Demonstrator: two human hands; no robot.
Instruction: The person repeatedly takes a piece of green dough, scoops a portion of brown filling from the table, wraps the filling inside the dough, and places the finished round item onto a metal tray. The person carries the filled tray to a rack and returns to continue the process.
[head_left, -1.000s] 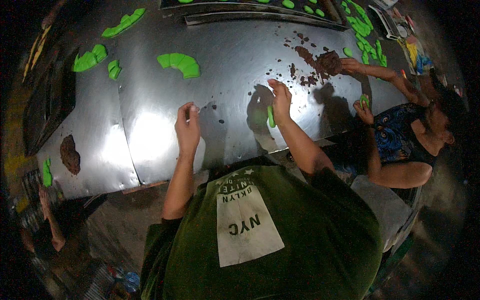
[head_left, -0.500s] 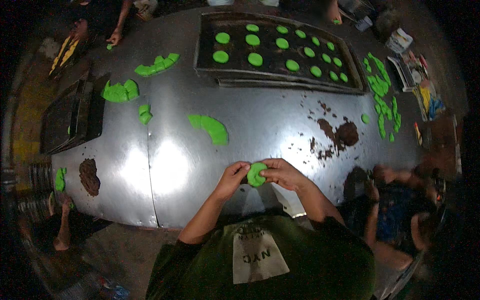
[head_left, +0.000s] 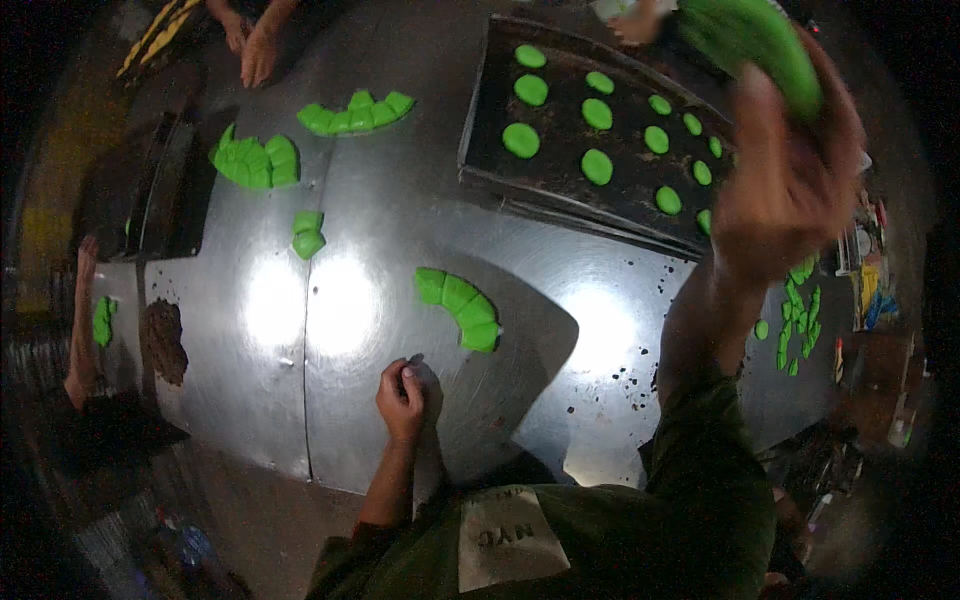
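Green and dough-like, the thick piece (head_left: 750, 40) shows in the head view at the upper right, close to the camera and blurred, apart from the table top. The right hand (head_left: 790, 185) pinches it, thumb on one face and fingers around the other side. Below the raised arm, the left hand (head_left: 402, 395) hangs over the metal table (head_left: 225, 400), fingers curled in and nothing showing in them, near a curved green strip (head_left: 460, 305). Beyond stands a dark tray (head_left: 562, 130) bearing flat green rounds (head_left: 597, 113). I judge the step in hand to be lifting or carrying this single piece; moving it well calls for a light, even pinch, since it looks easy to dent. Half a second ago both hands held a green round together, low over the near table edge; now they are well apart, with only the right gripping.
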